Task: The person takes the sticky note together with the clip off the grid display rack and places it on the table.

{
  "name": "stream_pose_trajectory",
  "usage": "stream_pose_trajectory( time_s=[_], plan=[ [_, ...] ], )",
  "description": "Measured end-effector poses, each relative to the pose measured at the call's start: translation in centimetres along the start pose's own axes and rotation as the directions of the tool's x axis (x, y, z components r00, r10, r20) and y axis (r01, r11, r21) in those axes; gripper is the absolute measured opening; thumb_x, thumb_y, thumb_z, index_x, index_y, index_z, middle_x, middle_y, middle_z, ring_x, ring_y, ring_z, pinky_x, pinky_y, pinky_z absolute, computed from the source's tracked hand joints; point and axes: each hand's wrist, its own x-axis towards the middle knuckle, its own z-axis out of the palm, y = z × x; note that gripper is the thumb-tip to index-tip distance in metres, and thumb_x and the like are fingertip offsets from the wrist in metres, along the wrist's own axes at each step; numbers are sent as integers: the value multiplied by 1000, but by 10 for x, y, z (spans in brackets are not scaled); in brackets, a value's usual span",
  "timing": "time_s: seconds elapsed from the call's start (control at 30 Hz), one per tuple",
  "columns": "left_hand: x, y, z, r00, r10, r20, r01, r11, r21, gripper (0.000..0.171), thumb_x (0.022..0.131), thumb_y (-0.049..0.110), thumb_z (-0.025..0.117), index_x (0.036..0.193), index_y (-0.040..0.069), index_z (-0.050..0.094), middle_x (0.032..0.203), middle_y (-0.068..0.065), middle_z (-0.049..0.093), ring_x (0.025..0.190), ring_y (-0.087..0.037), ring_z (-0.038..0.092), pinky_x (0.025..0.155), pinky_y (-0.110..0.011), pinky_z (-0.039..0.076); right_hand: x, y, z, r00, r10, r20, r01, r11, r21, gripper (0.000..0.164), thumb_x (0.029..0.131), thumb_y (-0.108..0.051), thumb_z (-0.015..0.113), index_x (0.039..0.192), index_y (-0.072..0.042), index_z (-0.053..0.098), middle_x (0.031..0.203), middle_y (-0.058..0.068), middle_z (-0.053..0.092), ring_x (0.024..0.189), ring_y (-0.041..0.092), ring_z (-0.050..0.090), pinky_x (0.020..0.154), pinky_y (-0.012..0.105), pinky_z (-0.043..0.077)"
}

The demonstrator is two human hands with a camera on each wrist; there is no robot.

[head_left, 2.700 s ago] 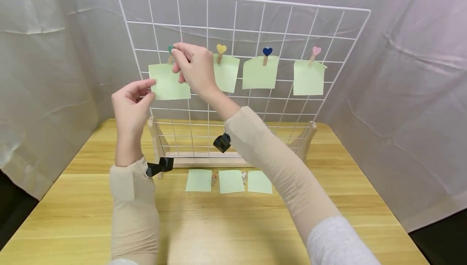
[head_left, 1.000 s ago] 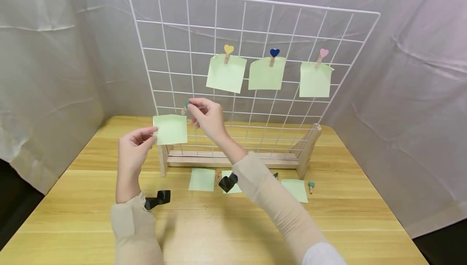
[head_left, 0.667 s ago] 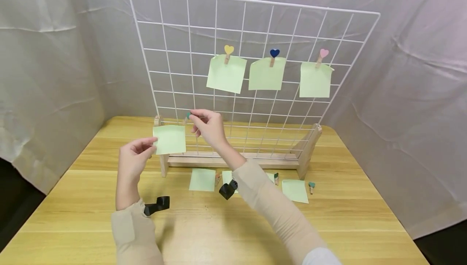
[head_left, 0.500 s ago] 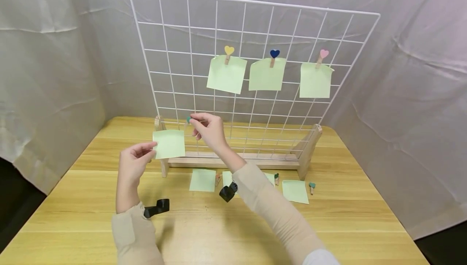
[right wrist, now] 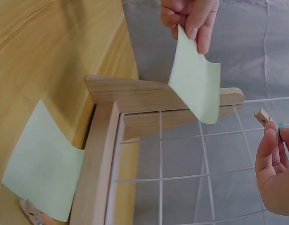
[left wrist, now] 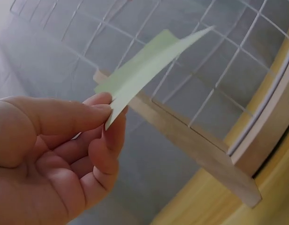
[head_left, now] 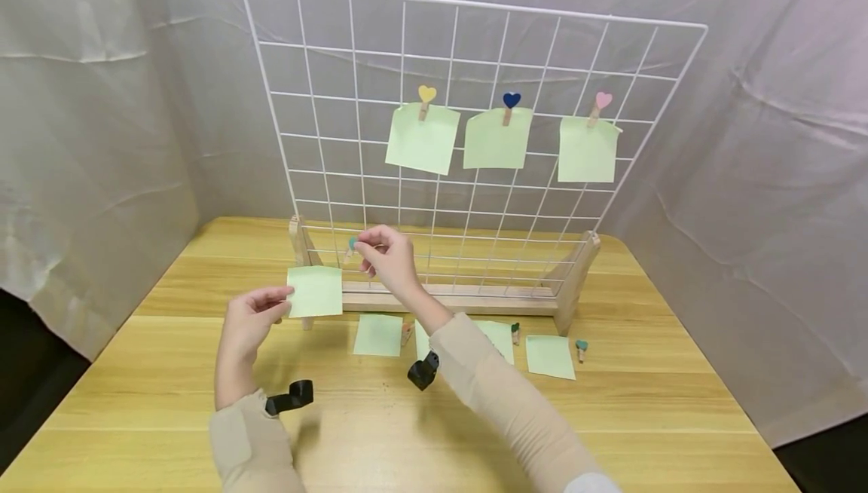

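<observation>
Between thumb and fingers, my left hand (head_left: 249, 321) pinches a pale green sticky note (head_left: 315, 292) by its left edge, in front of the rack's lower left corner. In the left wrist view the note (left wrist: 144, 65) is slightly bent. My right hand (head_left: 389, 258) pinches a small wooden clothespin (right wrist: 262, 116) with a teal heart (head_left: 353, 242), just above and right of the note and apart from it. Three green notes hang from the white wire grid (head_left: 325, 135) behind, under clothespins with a yellow heart (head_left: 426, 93), a blue heart (head_left: 511, 100) and a pink heart (head_left: 603, 100).
Several green notes lie in a row on the wooden table, among them a left note (head_left: 378, 335) and a right note (head_left: 550, 356). Clothespins lie between and beside them, one with a teal heart (head_left: 582, 350). The grid stands on a wooden base (head_left: 447, 298).
The teal clothespin and the note have come away from the grid's upper left. Both hands have lowered with them, and the clothespin is now apart from the note.
</observation>
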Motion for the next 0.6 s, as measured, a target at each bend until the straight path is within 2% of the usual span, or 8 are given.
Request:
stream_pose_trajectory(
  time_s=[0.1, 0.2, 0.33, 0.43, 0.6],
  plan=[
    [-1, -5, -3, 999, -11, 46, 10, 1000, 21, 29, 84, -2, 56, 110, -14, 54, 81, 10, 58, 72, -2, 51, 63, -19, 46, -1, 3, 1, 1000, 7, 3, -7, 1000, -12, 11, 81, 6, 58, 89, 14, 56, 83, 25, 60, 48, 16, 53, 44, 24, 47],
    [-1, -9, -7, 997, -21, 71, 19, 999, 36, 29, 85, -1, 55, 111, -14, 53, 84, 8, 58, 72, -3, 51, 65, -20, 46, -3, 6, 2, 999, 32, 8, -32, 999, -19, 10, 81, 6, 58, 88, 14, 56, 82, 24, 60, 48, 14, 51, 43, 20, 44],
    [-2, -15, -11, 994, -48, 95, 44, 998, 47, 30, 85, 0, 54, 113, -14, 52, 87, 5, 58, 73, -3, 51, 66, -20, 46, -4, 13, 2, 997, 68, 23, -67, 997, -28, 10, 82, 6, 58, 88, 13, 57, 83, 26, 60, 49, 17, 52, 44, 24, 47],
    [-3, -20, -13, 990, -73, 118, 68, 997, 48, 31, 86, 1, 54, 114, -14, 51, 89, 4, 59, 73, -4, 52, 66, -21, 46, -3, 26, 3, 994, 101, 41, -100, 995, -21, 9, 82, 5, 58, 88, 12, 58, 84, 25, 60, 50, 23, 54, 46, 30, 48],
    [-5, -27, -14, 986, -109, 125, 102, 993, 59, 32, 85, 1, 56, 113, -14, 51, 93, 0, 61, 73, -4, 52, 66, -23, 46, -2, 52, 5, 983, 172, 64, -172, 985, -13, 10, 82, 1, 60, 88, 9, 60, 80, 15, 61, 49, 21, 54, 43, 25, 46]
  ],
)
